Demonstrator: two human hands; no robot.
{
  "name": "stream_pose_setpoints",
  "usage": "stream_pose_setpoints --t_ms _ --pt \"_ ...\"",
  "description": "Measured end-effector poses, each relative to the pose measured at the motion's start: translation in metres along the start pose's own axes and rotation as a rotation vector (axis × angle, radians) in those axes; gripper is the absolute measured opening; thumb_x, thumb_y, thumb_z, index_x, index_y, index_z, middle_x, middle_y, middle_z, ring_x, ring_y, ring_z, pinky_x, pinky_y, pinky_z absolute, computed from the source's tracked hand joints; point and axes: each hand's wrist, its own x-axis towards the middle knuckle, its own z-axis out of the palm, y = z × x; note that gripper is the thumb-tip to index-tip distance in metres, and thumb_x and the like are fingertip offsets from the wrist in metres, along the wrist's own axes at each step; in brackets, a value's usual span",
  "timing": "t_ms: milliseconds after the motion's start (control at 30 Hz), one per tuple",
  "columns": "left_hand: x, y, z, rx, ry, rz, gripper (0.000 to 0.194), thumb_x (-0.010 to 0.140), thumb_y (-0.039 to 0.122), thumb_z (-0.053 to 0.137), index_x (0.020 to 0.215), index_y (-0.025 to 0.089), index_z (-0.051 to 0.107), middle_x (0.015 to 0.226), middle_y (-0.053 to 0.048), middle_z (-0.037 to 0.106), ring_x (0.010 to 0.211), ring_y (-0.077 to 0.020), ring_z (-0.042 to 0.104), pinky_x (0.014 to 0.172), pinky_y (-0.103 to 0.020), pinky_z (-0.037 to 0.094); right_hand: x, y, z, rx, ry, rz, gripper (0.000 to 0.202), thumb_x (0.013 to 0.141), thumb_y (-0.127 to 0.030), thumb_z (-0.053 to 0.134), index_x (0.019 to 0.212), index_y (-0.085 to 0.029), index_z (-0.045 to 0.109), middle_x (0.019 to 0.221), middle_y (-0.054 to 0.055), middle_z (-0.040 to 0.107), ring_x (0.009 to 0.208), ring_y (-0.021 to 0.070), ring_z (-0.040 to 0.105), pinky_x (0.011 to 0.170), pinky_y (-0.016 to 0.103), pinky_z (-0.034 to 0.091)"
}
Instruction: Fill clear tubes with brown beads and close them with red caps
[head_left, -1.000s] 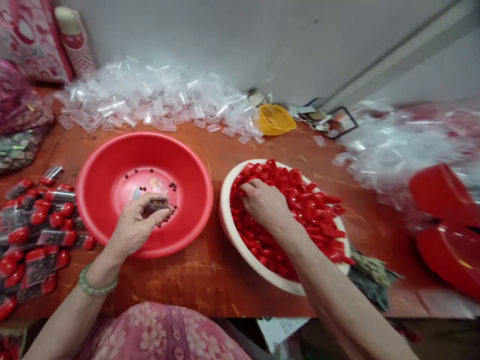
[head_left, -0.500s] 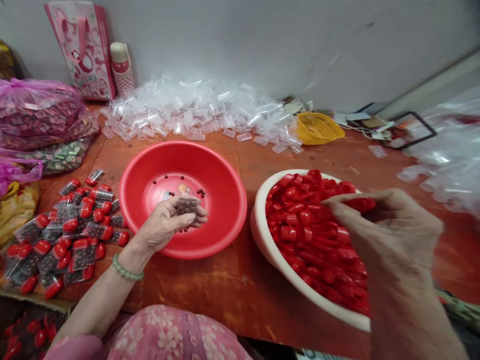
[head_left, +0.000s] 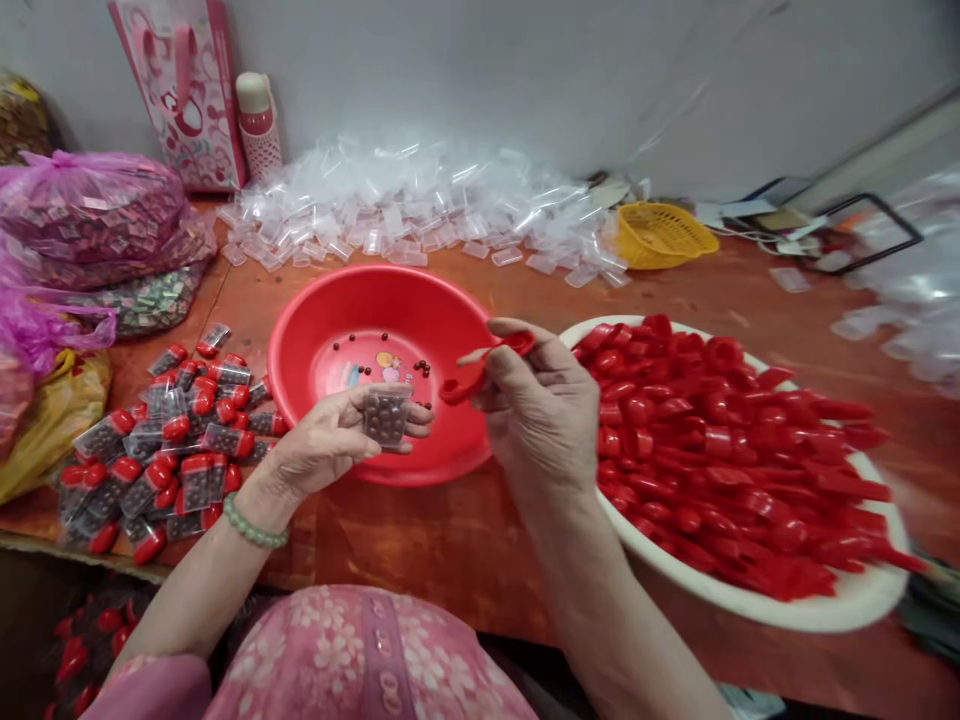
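Note:
My left hand (head_left: 330, 440) is closed around a small clear plastic box (head_left: 387, 416) filled with dark round beads, held over the near side of a red basin (head_left: 472, 300). Several loose dark beads (head_left: 421, 368) lie on the basin's floor. Between thumb and fingers, my right hand (head_left: 536, 400) pinches a red plastic cap (head_left: 465, 384), just right of the box and apart from it. On the right, a white basin (head_left: 862, 610) is heaped with red caps (head_left: 697, 450).
Filled boxes with red caps (head_left: 195, 440) are piled at the left. Clear empty cases (head_left: 420, 200) lie along the wall, beside a yellow basket (head_left: 664, 235). Pink bags (head_left: 90, 210), a gift bag (head_left: 180, 100) and a flask (head_left: 257, 125) stand at the back left.
My right hand has moved left from the white basin with a red cap, coming near the box. My left hand still holds the box. The view has shifted slightly.

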Motion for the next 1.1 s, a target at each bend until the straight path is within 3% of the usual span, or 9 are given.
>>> stream_pose_setpoints --t_ms 233,367,467,633,767,900,1000,1100 --pt "0.002 -0.006 0.006 0.108 0.231 -0.009 0.042 0.067 0.013 0.080 0.106 0.013 0.064 0.096 -0.009 0.075 0.093 -0.0195 0.072 0.087 -0.031 0.053 -0.019 0.029 0.021 -0.090 0.072 -0.093 0.031 0.072 -0.034 0.080 0.100 -0.024 0.069 0.070 -0.005 0.066 0.054 0.0070 0.058 0.051 0.019 0.047" --pt "0.007 -0.013 0.004 0.115 0.350 0.018 0.035 0.065 0.014 0.081 0.097 0.011 0.066 0.087 -0.005 0.075 0.081 -0.0148 0.072 0.081 -0.027 0.054 -0.027 0.032 0.011 -0.299 0.052 -0.205 0.031 0.076 -0.032 0.077 0.106 -0.024 0.070 0.071 -0.005 0.067 0.054 0.0087 0.060 0.054 0.022 0.052" --pt "0.010 -0.016 0.001 0.096 0.387 0.046 0.034 0.065 0.014 0.081 0.095 0.011 0.066 0.086 -0.004 0.074 0.079 -0.0143 0.072 0.081 -0.027 0.055 -0.028 0.028 -0.001 -0.564 -0.060 -0.345 0.033 0.080 -0.030 0.075 0.112 -0.024 0.070 0.079 -0.002 0.070 0.061 0.0112 0.064 0.065 0.026 0.057" --pt "0.012 -0.017 -0.005 0.085 0.375 0.050 0.030 0.065 0.016 0.082 0.092 0.011 0.069 0.084 -0.004 0.073 0.077 -0.0132 0.070 0.084 -0.028 0.054 -0.023 0.018 -0.012 -0.878 -0.406 -0.496 0.036 0.089 -0.029 0.065 0.124 -0.025 0.065 0.087 0.004 0.072 0.071 0.0154 0.066 0.071 0.028 0.059" --pt "0.014 -0.018 -0.007 0.063 0.361 0.035 0.029 0.063 0.016 0.083 0.090 0.012 0.073 0.082 -0.002 0.073 0.078 -0.0127 0.069 0.083 -0.027 0.053 -0.022 0.021 -0.010 -1.073 -0.576 -0.528 0.042 0.097 -0.031 0.049 0.137 -0.020 0.055 0.087 0.009 0.067 0.070 0.0174 0.064 0.064 0.029 0.058" --pt "0.016 -0.016 -0.007 0.000 0.344 -0.010 0.027 0.061 0.014 0.083 0.086 0.012 0.074 0.084 -0.004 0.074 0.080 -0.0140 0.070 0.084 -0.028 0.053 -0.023 0.030 -0.009 -1.128 -0.629 -0.555 0.049 0.099 -0.021 0.039 0.147 -0.018 0.041 0.102 0.014 0.064 0.080 0.0202 0.065 0.067 0.034 0.059" --pt "0.016 -0.011 -0.008 -0.063 0.316 -0.049 0.030 0.060 0.013 0.085 0.087 0.011 0.073 0.084 -0.003 0.074 0.079 -0.0129 0.070 0.083 -0.025 0.053 -0.020 0.034 -0.008 -1.023 -0.619 -0.512 0.045 0.098 -0.021 0.042 0.142 -0.019 0.048 0.101 0.013 0.063 0.081 0.0196 0.064 0.070 0.034 0.059" --pt "0.015 -0.003 -0.012 -0.114 0.265 -0.117 0.033 0.064 0.015 0.084 0.093 0.009 0.071 0.087 -0.006 0.075 0.083 -0.0158 0.072 0.084 -0.026 0.054 -0.014 0.035 -0.005 -0.808 -0.546 -0.360 0.036 0.095 -0.023 0.050 0.130 -0.021 0.057 0.093 0.007 0.065 0.076 0.0157 0.064 0.070 0.031 0.058"
